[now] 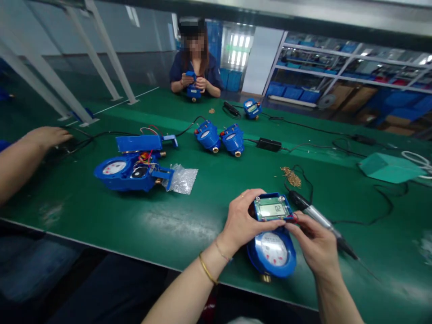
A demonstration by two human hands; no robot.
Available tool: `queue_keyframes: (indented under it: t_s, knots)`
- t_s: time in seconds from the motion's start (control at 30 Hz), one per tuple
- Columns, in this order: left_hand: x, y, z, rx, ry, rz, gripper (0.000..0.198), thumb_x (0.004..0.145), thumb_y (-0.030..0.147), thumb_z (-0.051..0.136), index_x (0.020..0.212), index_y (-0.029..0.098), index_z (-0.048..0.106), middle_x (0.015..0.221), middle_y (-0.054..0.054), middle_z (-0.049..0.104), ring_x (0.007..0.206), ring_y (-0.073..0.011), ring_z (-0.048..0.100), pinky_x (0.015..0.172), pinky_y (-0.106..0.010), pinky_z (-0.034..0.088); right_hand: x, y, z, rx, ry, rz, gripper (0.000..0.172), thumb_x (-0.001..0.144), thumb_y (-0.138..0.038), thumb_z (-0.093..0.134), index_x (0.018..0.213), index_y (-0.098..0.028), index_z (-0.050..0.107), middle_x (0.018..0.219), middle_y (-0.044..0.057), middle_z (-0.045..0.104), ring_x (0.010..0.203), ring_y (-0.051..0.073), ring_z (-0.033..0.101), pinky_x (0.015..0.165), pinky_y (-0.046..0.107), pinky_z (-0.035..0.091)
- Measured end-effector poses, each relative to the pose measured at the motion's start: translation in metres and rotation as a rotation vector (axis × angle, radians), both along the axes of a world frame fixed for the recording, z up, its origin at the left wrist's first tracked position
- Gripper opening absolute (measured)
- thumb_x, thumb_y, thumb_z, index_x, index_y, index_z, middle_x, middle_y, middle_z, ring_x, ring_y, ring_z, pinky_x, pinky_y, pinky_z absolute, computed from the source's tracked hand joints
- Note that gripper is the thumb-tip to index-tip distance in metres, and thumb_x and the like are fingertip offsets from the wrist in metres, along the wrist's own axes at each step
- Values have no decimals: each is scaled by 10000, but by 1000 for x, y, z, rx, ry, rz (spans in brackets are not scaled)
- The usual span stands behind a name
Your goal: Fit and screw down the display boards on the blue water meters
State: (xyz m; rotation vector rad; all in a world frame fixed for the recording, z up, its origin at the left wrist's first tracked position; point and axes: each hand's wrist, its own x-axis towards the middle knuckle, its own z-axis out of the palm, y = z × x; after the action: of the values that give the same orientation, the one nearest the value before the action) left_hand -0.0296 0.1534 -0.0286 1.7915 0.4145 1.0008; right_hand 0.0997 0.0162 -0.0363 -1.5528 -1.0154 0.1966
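A blue water meter (274, 252) with a round dial and a brass fitting lies at the table's front edge. Its small LCD display (272, 209), lit with digits, sits in a blue housing above the dial. My left hand (241, 218) is closed around the left side of that housing, its thumb across the lower edge. At the right corner, the fingers of my right hand (312, 240) are pinched together by thin red wires (293, 218). Beside that hand an electric screwdriver (322, 220) rests on the table, near a pile of brass screws (291, 177).
An opened blue meter (128, 173) lies at left by a clear plastic bag (183, 179). Two meters (207, 136) stand mid-table near a black adapter (269, 144). Opposite, a person (195, 67) holds another meter. Someone's arm (30, 153) reaches in from left. A green box (388, 168) sits right.
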Motion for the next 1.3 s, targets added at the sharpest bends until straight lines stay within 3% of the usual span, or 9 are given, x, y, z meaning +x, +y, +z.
queue_keyframes:
  t_s: [0.27,0.47,0.63,0.8,0.93,1.1,1.3]
  knots:
    - [0,3,2,6,101,-18,562,611,376,918,1074,186,661,1040,-51,727,944,-221,680,914,-341,525,13,11,-2,40,115,25,205,792,-398,774,737,-200,775,678,47,692,630,170,638,556,252,517]
    - [-1,7,1,8,135,-30,572,605,353,922,1086,184,661,1056,-63,728,962,-237,681,928,-360,521,24,15,-1,29,195,107,263,784,-459,798,793,-200,753,710,45,706,647,167,657,589,253,524]
    - [0,8,0,33,118,-30,553,607,343,919,1072,181,666,1039,-58,730,954,-230,683,914,-352,530,32,13,11,16,225,228,205,777,-392,824,761,-206,737,894,69,724,878,187,660,790,290,531]
    - [-1,7,0,70,116,-15,554,603,341,921,1071,187,666,1031,-52,730,941,-222,684,893,-344,538,41,10,29,-113,316,447,203,830,-369,781,823,-183,700,754,28,653,595,115,554,514,224,437]
    - [0,7,-1,100,107,-25,543,616,334,915,1076,197,660,1025,-44,727,934,-214,683,868,-331,539,52,12,38,-173,322,576,267,799,-409,811,764,-158,727,760,39,628,707,141,580,627,250,453]
    - [0,8,0,112,107,-32,544,621,347,915,1077,204,655,1028,-41,725,941,-213,683,866,-328,536,60,18,32,-172,333,604,296,850,-436,763,745,-166,705,744,17,600,708,126,539,653,251,412]
    - [-1,8,-2,115,117,-37,549,626,383,911,1078,203,658,1042,-52,729,959,-223,687,892,-346,542,64,21,20,-207,342,618,395,799,-518,783,699,-148,684,702,20,598,670,129,532,627,255,417]
